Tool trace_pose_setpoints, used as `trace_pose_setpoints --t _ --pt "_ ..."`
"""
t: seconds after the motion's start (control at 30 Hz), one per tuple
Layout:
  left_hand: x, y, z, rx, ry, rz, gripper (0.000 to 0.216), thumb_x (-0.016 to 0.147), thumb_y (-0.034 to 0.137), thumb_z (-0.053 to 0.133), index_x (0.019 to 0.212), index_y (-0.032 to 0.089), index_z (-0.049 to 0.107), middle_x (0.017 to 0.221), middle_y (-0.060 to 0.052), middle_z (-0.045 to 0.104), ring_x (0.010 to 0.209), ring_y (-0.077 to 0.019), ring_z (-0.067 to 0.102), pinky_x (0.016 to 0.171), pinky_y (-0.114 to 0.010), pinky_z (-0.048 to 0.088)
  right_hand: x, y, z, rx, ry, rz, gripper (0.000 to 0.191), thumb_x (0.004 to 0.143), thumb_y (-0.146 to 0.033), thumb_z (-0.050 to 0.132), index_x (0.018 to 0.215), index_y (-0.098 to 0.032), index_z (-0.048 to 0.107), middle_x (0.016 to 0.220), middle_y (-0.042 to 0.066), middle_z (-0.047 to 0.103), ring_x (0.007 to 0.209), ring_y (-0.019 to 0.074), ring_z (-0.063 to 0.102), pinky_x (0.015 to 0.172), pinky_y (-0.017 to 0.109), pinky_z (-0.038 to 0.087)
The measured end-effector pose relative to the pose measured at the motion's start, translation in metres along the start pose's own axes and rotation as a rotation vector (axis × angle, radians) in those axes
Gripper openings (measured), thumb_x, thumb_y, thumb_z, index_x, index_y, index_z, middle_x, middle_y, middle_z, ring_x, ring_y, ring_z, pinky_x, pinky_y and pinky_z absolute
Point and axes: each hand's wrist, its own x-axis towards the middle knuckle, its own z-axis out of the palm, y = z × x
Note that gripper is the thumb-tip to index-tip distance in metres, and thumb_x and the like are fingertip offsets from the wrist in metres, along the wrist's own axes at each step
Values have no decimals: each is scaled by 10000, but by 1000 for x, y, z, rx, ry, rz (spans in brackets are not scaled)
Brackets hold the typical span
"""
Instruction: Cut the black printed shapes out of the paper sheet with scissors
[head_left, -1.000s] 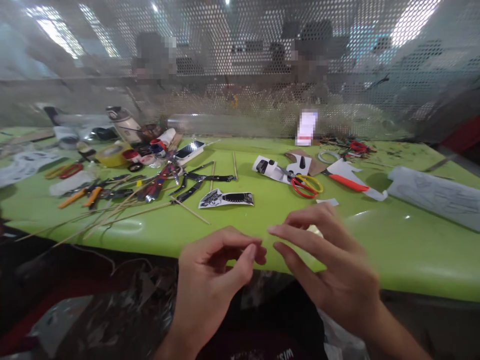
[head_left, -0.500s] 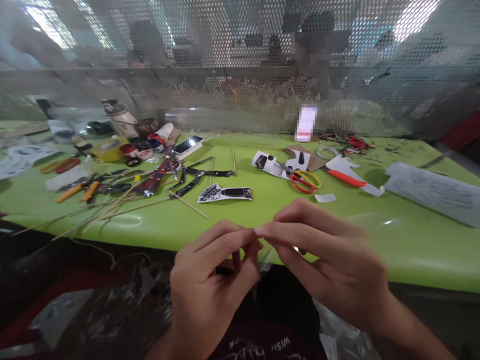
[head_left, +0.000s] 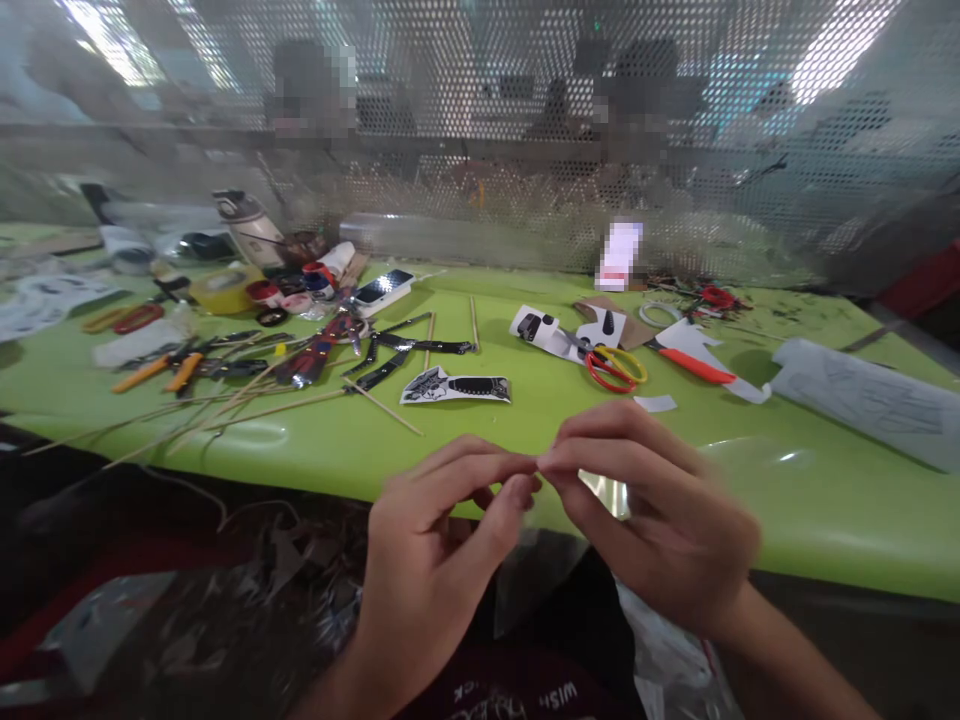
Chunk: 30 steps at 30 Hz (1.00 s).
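My left hand (head_left: 442,540) and my right hand (head_left: 667,520) meet at the fingertips above the table's front edge. Both are closed in a pinch. A thin clear film (head_left: 536,580) hangs below the fingers, and a shiny patch shows behind my right thumb; its full outline is hard to make out. Beyond my left hand lies a paper cutout with a black printed pattern (head_left: 457,386). Behind it is a black jointed frame (head_left: 405,348) with thin sticks. Scissors with red and yellow handles (head_left: 615,370) rest past my right hand, by printed paper pieces (head_left: 541,330).
At left on the green table (head_left: 847,520) are orange-handled pliers (head_left: 184,372), several thin sticks, yellow tape (head_left: 225,288) and a bottle (head_left: 247,228). A red-handled knife (head_left: 694,364) and rolled paper (head_left: 870,400) lie at right. A perforated screen (head_left: 465,170) stands behind.
Both hands stay pinched together. My left hand has shifted slightly right, its thumb raised towards the fingertips. More of the clear film shows beneath the hands. The view has shifted a little.
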Motion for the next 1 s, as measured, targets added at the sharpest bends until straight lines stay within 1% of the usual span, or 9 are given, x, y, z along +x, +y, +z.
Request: trace_pose_setpoints --t 0.07,0.2,0.27,0.3,0.43,0.6,0.77,1.0 --pt "-1 -1 2 -7 13 48 206 898 119 625 963 273 746 858 26 679 661 -77 624 528 -137 523 -3 -4 8 50 62 98 285 836 41 611 1001 -186 662 911 27 617 787 127 609 671 256 532" --pt "-2 -4 8 57 64 196 232 879 44 626 963 226 744 886 14 698 792 -81 653 676 -141 554 -10 -14 21 102 195 316 229 859 -10 617 989 -194 657 884 21 575 728 120 593 572 235 526" --pt "-3 -6 12 100 80 249 247 869 12 628 981 202 740 897 6 700 796 -71 648 721 -138 548 -13 -18 25 90 258 378 182 857 -33 625 935 -191 672 891 24 544 727 121 588 561 232 527" --pt "-3 -7 13 112 85 271 256 863 -3 627 991 189 738 901 1 699 797 -69 646 728 -137 545 -13 -19 25 104 266 397 169 855 -41 626 912 -192 676 881 22 539 720 121 585 555 230 524" --pt "-7 -11 16 169 112 342 244 842 -44 623 981 125 731 889 -28 694 801 -77 649 737 -148 536 -14 -21 25 244 222 445 175 860 -47 609 907 -204 670 782 -1 586 657 116 585 542 226 508" --pt "-12 -13 18 210 145 392 258 821 -75 632 1000 84 725 922 -57 702 842 -98 660 781 -173 541 -14 -20 26 281 248 453 205 838 -21 605 886 -208 674 768 -8 632 673 101 609 577 186 524" --pt "-13 -11 17 212 173 391 262 825 -80 624 1004 85 721 929 -50 694 852 -96 657 777 -167 544 -13 -20 30 360 269 433 244 818 8 608 884 -213 687 823 5 654 791 112 641 685 185 559" --pt "-13 -8 16 218 181 394 261 826 -77 628 999 91 726 916 -45 692 836 -99 658 753 -177 549 -14 -19 31 448 274 465 225 818 7 614 832 -211 671 816 9 638 785 119 622 682 209 545"
